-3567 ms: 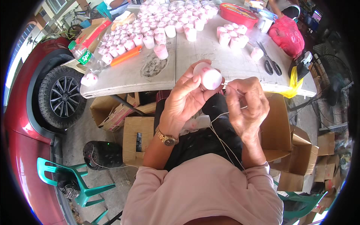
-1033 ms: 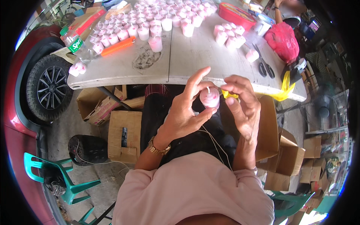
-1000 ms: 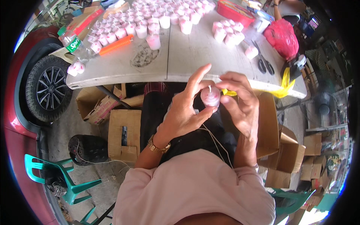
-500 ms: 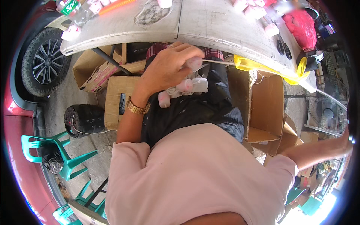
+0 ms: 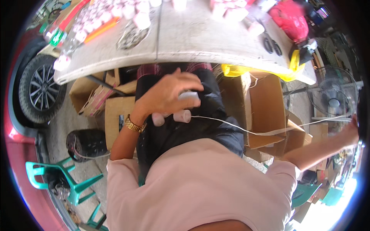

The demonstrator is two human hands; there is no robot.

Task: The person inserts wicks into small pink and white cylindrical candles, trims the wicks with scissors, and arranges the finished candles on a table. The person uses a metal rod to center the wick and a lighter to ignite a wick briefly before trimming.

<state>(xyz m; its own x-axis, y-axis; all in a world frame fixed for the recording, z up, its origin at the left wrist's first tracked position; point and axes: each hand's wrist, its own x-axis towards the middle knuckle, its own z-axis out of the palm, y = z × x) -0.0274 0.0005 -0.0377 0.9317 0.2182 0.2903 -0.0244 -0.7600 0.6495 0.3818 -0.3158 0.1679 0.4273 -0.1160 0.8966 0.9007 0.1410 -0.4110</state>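
Note:
My left hand (image 5: 173, 92), with a gold watch at the wrist, hovers over my lap, its thumb and fingers apart and slightly blurred. Between them a white piece (image 5: 188, 95) shows, seemingly lying on the lap beneath. Just below the hand are small pinkish-white rolls, one roll (image 5: 182, 116) with a white string (image 5: 266, 133) running from it. The string sags to the right and rises to my right hand (image 5: 353, 124), stretched out at the far right edge. That hand appears closed on the string, though the rim cuts off part of it.
Ahead is a white table (image 5: 192, 48) with many pinkish-white rolls (image 5: 98, 19), black scissors (image 5: 272, 45) and a red plastic bag (image 5: 290, 21). A yellow bag (image 5: 266, 72) hangs at its edge. Cardboard boxes (image 5: 268, 107) and a fan (image 5: 333, 96) stand right; a green chair (image 5: 73, 181) left.
My left hand has opened and let go of the roll, which now lies on my lap. The string has gone from taut to sagging. The view has shifted, showing more of the table.

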